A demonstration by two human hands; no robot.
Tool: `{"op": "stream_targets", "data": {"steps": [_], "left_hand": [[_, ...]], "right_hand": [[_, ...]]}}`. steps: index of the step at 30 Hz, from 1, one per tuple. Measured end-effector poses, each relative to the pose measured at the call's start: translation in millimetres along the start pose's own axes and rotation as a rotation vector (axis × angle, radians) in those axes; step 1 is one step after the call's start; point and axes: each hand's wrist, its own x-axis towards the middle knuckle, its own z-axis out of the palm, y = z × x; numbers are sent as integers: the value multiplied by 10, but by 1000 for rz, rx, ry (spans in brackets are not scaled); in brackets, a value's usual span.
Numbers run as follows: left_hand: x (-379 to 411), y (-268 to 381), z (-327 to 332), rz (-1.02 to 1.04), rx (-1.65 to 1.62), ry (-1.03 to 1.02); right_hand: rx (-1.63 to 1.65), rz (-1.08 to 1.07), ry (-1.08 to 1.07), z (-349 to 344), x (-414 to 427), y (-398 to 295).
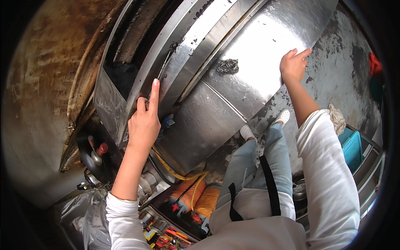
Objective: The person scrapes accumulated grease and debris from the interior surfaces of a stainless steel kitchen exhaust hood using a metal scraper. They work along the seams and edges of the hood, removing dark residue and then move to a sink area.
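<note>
My left hand [144, 123] is closed around a thin metal tool [164, 66], its index finger stretched along it. The tool's far end meets dark burnt residue [173, 47] on the ledge of a stainless steel grill [150, 67]. Most of the handle is hidden by my fingers. Over the outer edge of the steel counter [200, 125], my right hand [293, 66] has its fingers apart, with nothing visible in it. Whether it touches the counter, I cannot tell. A metal scouring pad [227, 66] lies on the counter between my hands.
Black flakes dot the grill's ledge. Behind the grill stands a stained wall [47, 78]. A yellow hose [168, 170] runs to orange gas cylinders [187, 190] by my legs. Pans [93, 162] and a plastic bag [93, 218] are at left; a teal bin [351, 150] is at right.
</note>
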Motion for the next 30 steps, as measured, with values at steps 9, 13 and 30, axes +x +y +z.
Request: {"op": "stream_targets", "data": {"steps": [9, 13, 30], "left_hand": [[47, 42, -11, -14, -10, -39], [60, 61, -34, -30, -21, -84], [28, 16, -82, -21, 33, -25]], "right_hand": [[-35, -5, 0, 33, 38, 29], [-46, -5, 9, 43, 40, 39], [-35, 4, 14, 36, 44, 24]]}}
